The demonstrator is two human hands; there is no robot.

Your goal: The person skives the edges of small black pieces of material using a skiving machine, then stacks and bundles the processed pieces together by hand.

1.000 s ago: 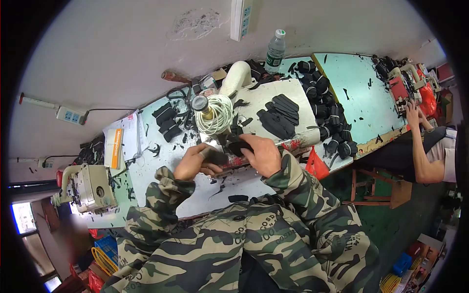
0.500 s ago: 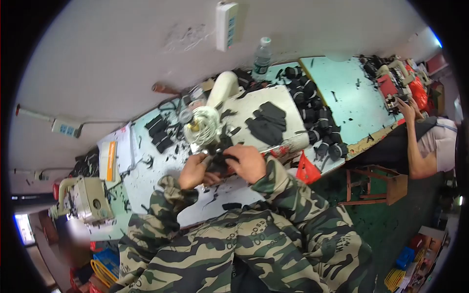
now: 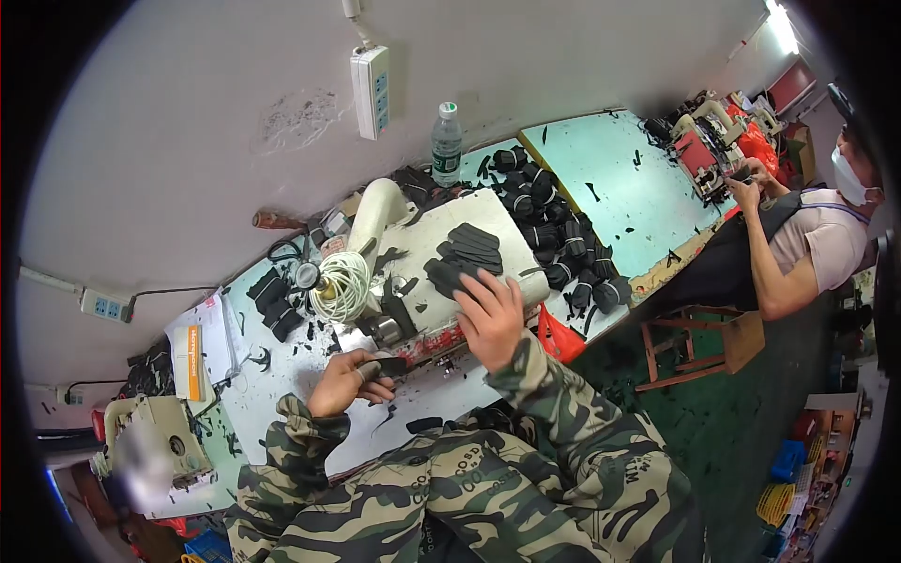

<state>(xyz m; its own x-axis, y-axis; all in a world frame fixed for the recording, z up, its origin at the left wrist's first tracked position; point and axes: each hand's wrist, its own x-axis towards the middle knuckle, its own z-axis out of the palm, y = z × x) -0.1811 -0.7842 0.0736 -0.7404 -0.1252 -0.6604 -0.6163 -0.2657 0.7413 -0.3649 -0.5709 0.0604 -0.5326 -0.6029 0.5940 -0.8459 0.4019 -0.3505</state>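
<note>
My left hand [image 3: 349, 383] pinches a small black fabric piece [image 3: 388, 367] in front of the machine's metal head [image 3: 383, 330]. My right hand [image 3: 492, 319] has its fingers spread, their tips over the near edge of a stack of black fabric pieces [image 3: 469, 249]. That stack lies on the cream machine bed [image 3: 436, 218]. Whether the right fingertips touch the cloth is hard to tell. A coil of white cord [image 3: 340, 289] hangs by the machine's curved arm [image 3: 375, 211].
Tied black bundles [image 3: 574, 239] lie right of the bed, near a water bottle [image 3: 447, 145]. A red bag [image 3: 558, 336] hangs at the front edge. Another machine [image 3: 155, 441] stands left. A co-worker [image 3: 798, 235] sits at a machine on the right.
My hands have parted: the right has left the machine head for the fabric stack, while the left stays near the front with a black piece. The view has turned to the right.
</note>
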